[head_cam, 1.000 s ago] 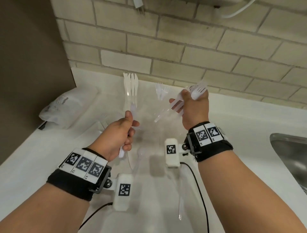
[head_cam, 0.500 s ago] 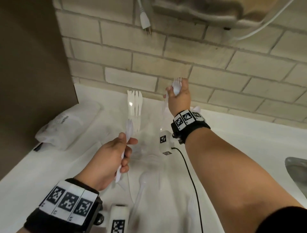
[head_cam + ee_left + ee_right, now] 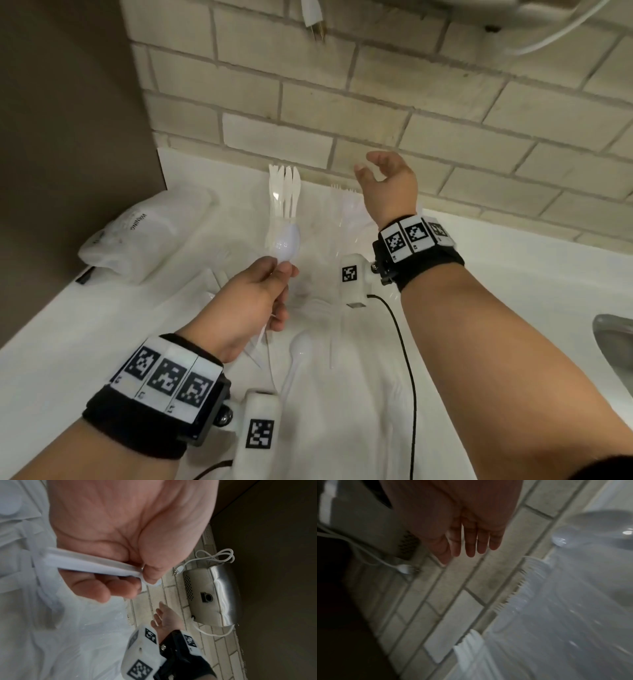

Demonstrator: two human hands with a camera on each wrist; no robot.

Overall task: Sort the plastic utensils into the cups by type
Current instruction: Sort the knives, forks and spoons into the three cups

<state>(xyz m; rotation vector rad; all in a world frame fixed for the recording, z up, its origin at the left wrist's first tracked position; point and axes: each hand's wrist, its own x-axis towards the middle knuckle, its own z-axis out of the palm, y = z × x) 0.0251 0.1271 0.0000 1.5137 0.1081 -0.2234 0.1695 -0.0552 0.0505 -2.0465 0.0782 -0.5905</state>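
Note:
My left hand (image 3: 277, 270) pinches a white plastic spoon (image 3: 287, 243) by its handle, bowl upward, in front of the cups. The left wrist view shows that handle (image 3: 89, 563) between thumb and fingers. Behind it, white knives (image 3: 285, 190) stand upright in a clear cup. To their right, white forks (image 3: 342, 190) stand in a second clear cup. My right hand (image 3: 368, 168) hovers above the forks, fingers spread, holding nothing. In the right wrist view the fingers (image 3: 471, 545) hang straight, with the forks (image 3: 522, 585) and knives (image 3: 467, 646) below. A loose spoon (image 3: 298, 353) lies on the counter.
A plastic bag (image 3: 137, 236) lies at the left by a dark panel. A steel sink (image 3: 613, 339) edges in at the right. The brick wall (image 3: 342, 102) backs the counter, with a plug (image 3: 313, 20) hanging above. More white utensils lie scattered near my left hand.
My right hand carried a bunch of forks back to the fork cup and let them go; it is now open and empty. My left hand keeps the spoon.

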